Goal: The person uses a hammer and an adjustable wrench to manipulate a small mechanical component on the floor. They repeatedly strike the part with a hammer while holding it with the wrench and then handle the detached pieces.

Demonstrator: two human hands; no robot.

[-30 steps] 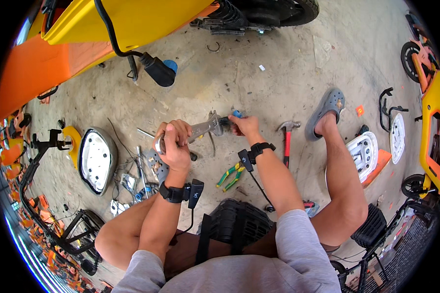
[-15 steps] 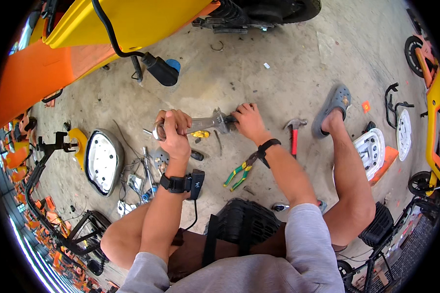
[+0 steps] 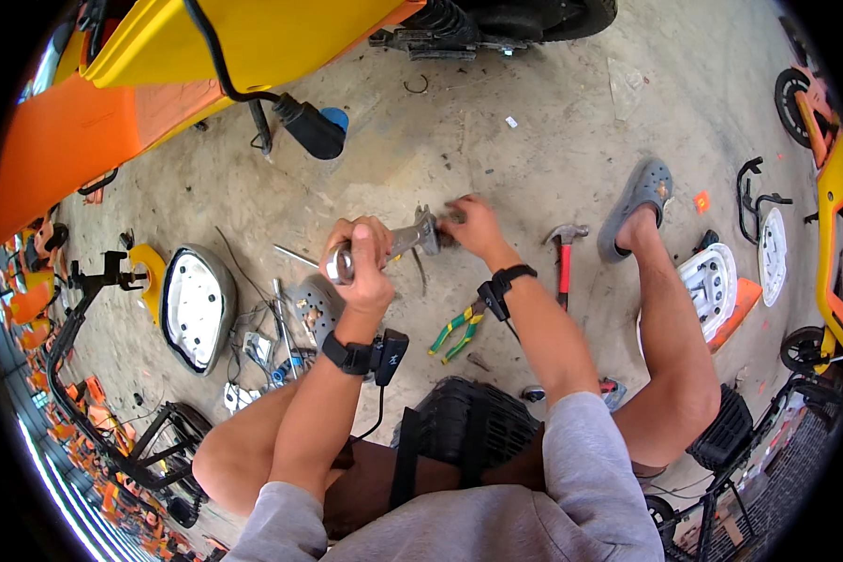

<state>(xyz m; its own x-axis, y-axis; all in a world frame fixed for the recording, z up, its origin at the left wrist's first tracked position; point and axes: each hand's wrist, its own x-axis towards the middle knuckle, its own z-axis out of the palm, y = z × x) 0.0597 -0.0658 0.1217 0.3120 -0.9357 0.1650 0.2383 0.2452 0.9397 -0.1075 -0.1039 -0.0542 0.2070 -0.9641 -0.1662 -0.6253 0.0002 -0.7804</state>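
Note:
My left hand is wrapped round the handle of a large silver metal adjustable wrench. The handle's rounded end sticks out of the fist towards me, and the broad head points to the right. Beside that head, the fingers of my right hand are pinched on a small dark part, mostly hidden by them. Pliers with green and yellow grips lie on the floor below my right hand. A hammer with a red handle lies to its right.
A yellow and orange vehicle body with a hanging black cable fills the upper left. On the left lie a white and grey seat shell and a metal rod among wires. White panels lie at the right, beyond my leg.
My left hand has moved right and slightly down, and the wrench has tilted, its handle end now towards me. My right hand has shifted a little, its fingers more curled at the wrench head.

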